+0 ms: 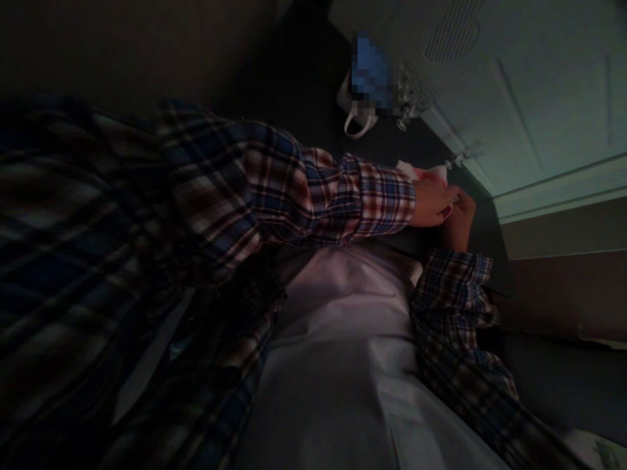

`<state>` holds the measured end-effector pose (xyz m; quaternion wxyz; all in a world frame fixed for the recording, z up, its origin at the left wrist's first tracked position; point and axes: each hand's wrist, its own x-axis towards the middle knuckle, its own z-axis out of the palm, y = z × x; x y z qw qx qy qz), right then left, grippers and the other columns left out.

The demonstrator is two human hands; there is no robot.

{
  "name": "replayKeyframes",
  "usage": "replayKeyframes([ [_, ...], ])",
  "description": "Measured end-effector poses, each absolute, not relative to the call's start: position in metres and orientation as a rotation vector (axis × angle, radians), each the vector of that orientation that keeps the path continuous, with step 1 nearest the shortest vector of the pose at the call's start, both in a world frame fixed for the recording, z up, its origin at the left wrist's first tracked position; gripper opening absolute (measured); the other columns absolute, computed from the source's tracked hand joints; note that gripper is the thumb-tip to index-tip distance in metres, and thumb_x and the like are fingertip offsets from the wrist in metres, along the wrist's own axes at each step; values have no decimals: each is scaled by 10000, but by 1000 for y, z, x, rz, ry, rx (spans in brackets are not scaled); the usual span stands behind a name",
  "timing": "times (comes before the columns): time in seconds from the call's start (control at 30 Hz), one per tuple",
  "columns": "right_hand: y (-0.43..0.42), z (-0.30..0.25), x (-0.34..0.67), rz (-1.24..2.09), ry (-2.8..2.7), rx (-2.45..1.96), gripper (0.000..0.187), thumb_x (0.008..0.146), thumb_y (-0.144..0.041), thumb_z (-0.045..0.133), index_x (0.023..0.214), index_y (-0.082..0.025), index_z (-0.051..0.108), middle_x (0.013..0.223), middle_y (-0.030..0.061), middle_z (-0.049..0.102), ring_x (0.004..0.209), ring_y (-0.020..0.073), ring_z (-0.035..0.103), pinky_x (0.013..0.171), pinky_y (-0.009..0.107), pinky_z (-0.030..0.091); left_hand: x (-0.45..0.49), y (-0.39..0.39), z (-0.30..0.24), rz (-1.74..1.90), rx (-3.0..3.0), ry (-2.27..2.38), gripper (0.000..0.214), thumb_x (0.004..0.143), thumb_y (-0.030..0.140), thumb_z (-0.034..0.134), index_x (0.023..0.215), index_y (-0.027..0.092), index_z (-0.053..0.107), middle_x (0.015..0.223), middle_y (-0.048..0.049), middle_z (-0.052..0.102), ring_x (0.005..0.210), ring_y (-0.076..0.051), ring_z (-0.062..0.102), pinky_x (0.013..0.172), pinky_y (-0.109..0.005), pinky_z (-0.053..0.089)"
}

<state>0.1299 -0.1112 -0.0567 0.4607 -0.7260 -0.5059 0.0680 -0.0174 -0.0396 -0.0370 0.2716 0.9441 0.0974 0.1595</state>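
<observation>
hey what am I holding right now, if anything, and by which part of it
It can't be told: the left hand and right hand meet close to something pink and white, but it's too dark to make out any hold.

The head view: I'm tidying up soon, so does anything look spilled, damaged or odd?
The blue patch above the white handle looks odd: it breaks into coarse squares, hiding what lies there. I see no spill, though it is dark. The red-and-white thing by the left hand is too unclear to judge.
</observation>
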Motion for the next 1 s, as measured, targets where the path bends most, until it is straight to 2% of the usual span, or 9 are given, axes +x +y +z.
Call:
replayKeyframes([
  [0.23,-111,-57,130,190,-1218,-1775,238,637,-284,492,604,-94,354,598,-25,326,606,-2,276,595,154,243,-16,-39,-38,449,2536,264,495,931,234,334,1380,35,401,1191,-190,550,1117,-275,571,960,-389,458],
  [0.47,-111,-57,131,187,-1220,-1775,252,636,-301,493,610,-94,351,603,-25,328,606,-3,278,588,151,232,-19,-40,-37,440,2548,256,489,926,237,327,1368,40,398,1156,-177,569,1070,-236,574,952,-345,447],
  [0.8,-111,-57,132,177,-1232,-1794,246,643,-303,490,614,-91,368,611,-23,343,612,-3,285,599,154,246,-17,-39,-37,436,2544,265,495,931,247,321,1373,40,405,1166,-169,570,1063,-256,580,933,-363,455],
  [1.0,-110,-58,134,191,-1232,-1792,279,631,-337,498,620,-97,356,606,-22,347,615,0,285,575,151,227,-18,-40,-37,431,2558,295,490,933,251,323,1381,66,394,1186,-152,566,1078,-229,571,934,-333,449],
])
